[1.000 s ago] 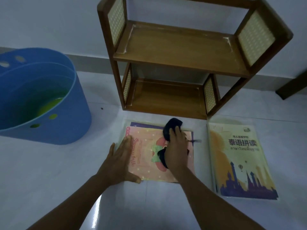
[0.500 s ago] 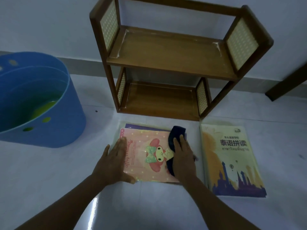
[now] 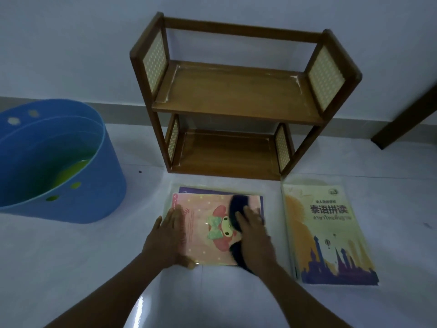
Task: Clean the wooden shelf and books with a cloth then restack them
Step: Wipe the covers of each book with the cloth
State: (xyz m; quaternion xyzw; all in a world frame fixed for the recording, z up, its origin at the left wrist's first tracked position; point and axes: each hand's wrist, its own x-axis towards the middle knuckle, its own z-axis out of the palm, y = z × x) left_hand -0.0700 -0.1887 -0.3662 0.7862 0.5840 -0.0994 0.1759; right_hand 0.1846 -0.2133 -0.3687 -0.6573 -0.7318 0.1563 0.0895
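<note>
Head view, cloth [image 3: 237,207] shifted right on pink book [image 3: 208,223]

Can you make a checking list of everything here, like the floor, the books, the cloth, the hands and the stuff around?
Surface: pale glossy floor.
Job's things: wooden shelf upright by the wall, both boards bare. Pink book lies on top of a purple book. Yellow book lies flat, apart, to the right. Dark cloth on the pink book.
Clutter: blue tub on the left, yellow-green liquid inside.
Hands: left hand flat on the pink book's left edge; right hand presses the cloth.
Cables: nothing seen.
Surroundings: white wall; dark wooden leg at far right.
</note>
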